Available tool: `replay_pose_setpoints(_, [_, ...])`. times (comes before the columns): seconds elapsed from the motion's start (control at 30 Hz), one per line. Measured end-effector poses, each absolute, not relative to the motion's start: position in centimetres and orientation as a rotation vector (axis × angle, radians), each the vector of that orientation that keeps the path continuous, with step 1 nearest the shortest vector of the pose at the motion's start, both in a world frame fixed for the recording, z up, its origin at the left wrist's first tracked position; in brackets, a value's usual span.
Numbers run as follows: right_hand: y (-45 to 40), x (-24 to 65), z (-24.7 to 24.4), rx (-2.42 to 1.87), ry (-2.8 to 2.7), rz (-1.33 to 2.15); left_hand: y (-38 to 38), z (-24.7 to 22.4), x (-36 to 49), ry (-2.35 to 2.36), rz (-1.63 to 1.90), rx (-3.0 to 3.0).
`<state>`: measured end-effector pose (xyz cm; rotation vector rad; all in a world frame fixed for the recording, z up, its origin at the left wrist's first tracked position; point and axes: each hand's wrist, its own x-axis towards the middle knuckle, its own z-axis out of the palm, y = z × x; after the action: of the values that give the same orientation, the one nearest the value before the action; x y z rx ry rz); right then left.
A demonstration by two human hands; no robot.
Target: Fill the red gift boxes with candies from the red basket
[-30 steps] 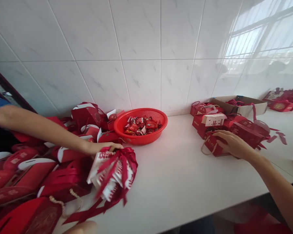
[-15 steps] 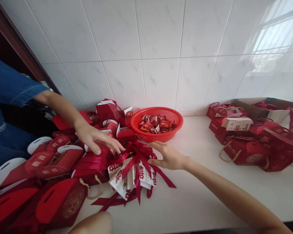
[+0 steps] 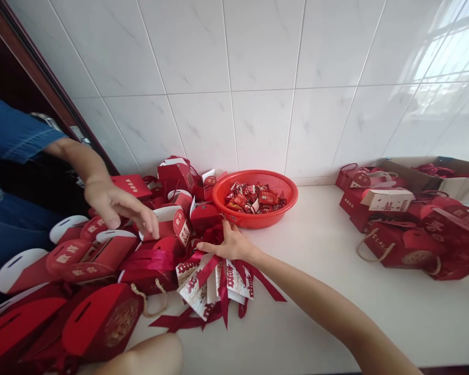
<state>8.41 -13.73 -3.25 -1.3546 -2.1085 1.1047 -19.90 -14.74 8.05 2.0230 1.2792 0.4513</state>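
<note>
My right hand (image 3: 229,244) reaches in from the lower right and rests over the top of a bunch of dark red ribbons (image 3: 224,302). Its thumb stretches left, apart from the fingers, and the fingertips are partly hidden among the ribbons. White cards with red lettering (image 3: 195,294) hang from the bunch and lie fanned on the counter. Of my left side only a bare rounded part of the arm (image 3: 152,357) shows at the bottom edge; my left hand is out of sight. Left of the bunch stands a red gift box tied with a pink-red ribbon (image 3: 152,260).
A red plastic basket (image 3: 258,221) of wrapped sweets stands by the tiled wall. Many red gift boxes (image 3: 101,323) crowd the left; more boxes (image 3: 402,245) and a cardboard carton (image 3: 463,187) are at the right. A co-worker's hand (image 3: 121,205) hovers over the left boxes.
My right hand has moved left onto the top of the ribbon bunch. The co-worker's hand has drawn back left, away from the bunch. The view has shifted slightly.
</note>
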Motion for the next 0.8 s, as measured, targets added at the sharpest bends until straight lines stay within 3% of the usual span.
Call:
replay_pose_setpoints(0.1, [-13.8,6.9,-3.5,-1.535,-2.255,1.0,-13.0,8.5,-20.3,1.226,0.281,2.018])
replay_pose_setpoints(0.23, [-14.3,6.1,-5.1,-1.454,-2.405,0.827,-10.3,9.8,-21.2,1.116,-0.017,1.988])
replay_pose_setpoints(0.33, [-14.6,6.6,-6.3,-1.306,-2.389,0.875,-9.1,10.9,-21.0,0.978,-0.061,2.003])
replay_pose_setpoints(0.47, [-14.1,9.5,-6.1,-1.092,-2.31,0.991,-8.2,12.5,-19.1,0.741,-0.407,1.89])
replay_pose_setpoints(0.63, [-12.8,17.7,-0.8,-0.721,-1.806,1.206,-8.9,12.1,-17.0,0.57,-0.215,2.097])
replay_pose_setpoints(0.77, [-12.3,26.3,5.4,-0.829,-1.633,0.944,-10.8,10.1,-15.7,0.509,-0.307,2.217])
replay_pose_setpoints(0.8, [-12.4,28.4,6.9,-0.895,-1.574,0.854,-11.2,9.5,-15.2,0.551,-0.08,2.239])
